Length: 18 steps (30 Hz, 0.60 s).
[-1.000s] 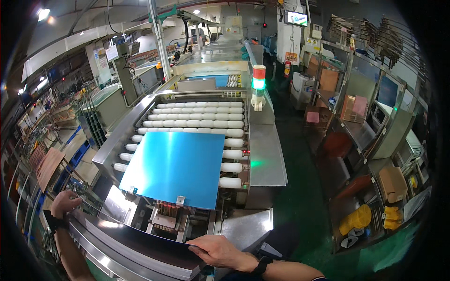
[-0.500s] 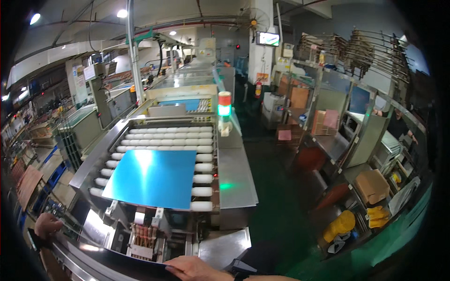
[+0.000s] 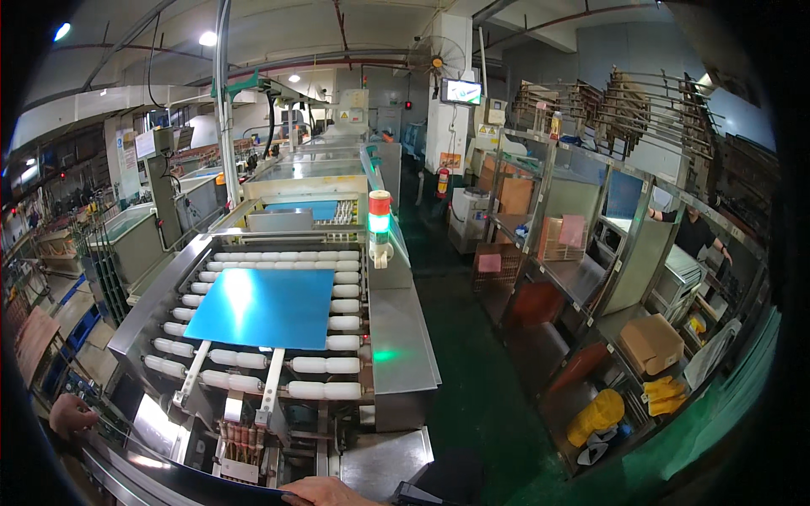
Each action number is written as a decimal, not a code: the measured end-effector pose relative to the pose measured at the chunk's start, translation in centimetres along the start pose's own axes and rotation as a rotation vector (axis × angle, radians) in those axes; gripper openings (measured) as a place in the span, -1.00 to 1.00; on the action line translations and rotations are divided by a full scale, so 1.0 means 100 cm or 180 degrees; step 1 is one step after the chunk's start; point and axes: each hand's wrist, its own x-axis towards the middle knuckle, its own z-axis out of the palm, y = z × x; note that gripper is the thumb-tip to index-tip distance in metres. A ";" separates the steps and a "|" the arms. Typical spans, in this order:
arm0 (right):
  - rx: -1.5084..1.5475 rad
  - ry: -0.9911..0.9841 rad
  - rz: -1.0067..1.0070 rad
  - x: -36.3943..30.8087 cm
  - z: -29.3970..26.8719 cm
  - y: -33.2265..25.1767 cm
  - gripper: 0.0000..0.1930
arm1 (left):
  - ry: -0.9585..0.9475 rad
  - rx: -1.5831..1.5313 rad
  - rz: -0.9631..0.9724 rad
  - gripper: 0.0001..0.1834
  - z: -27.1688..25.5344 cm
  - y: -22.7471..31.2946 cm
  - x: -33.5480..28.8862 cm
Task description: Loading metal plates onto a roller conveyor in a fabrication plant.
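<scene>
A blue rectangular panel [image 3: 261, 308] lies flat on the white rollers of a conveyor [image 3: 325, 389] in front of me. Two pale arms reach under its near edge. At the lower left, my left hand [image 3: 72, 415] is closed, its fingers curled at the left end of a thin dark-edged sheet [image 3: 202, 482]. My right hand [image 3: 325, 492], cut off by the lower border, closes on the right end of that sheet. The sheet shows nearly edge-on, so most of its surface is hidden.
A signal tower [image 3: 380, 223] glows green beside the conveyor. Right of the aisle stands a metal rack [image 3: 582, 291] with a cardboard box [image 3: 651, 344] and yellow gloves [image 3: 596, 417]. Another person [image 3: 693, 234] is behind the rack. Copper-coloured boards [image 3: 35, 341] lean at far left.
The blue panel has moved away from me along the rollers, uncovering nearer rollers and the two pale arms. My view has shifted slightly; both hands keep their grip, lower in the picture.
</scene>
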 end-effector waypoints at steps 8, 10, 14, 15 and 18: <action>-0.0188 -0.0117 -0.0140 -0.001 0.001 0.007 -0.79 | -0.0057 -0.0039 -0.0093 -0.66 0.007 -0.020 0.010; -0.0168 0.0037 -0.0362 0.000 0.001 0.006 -0.81 | 0.0000 -0.0002 -0.0028 -0.65 0.010 -0.024 0.013; -0.0034 0.0052 -0.0285 0.003 -0.005 -0.007 -0.83 | 0.0108 0.0114 0.0255 -0.63 0.013 -0.027 0.017; -0.0061 0.0024 -0.0321 0.004 -0.006 -0.009 -0.82 | 0.0129 0.0144 0.0324 -0.63 0.014 -0.026 0.017; -0.0082 -0.0038 -0.0348 0.004 -0.008 -0.011 -0.82 | 0.0232 0.0248 0.0314 -0.63 0.017 -0.032 0.021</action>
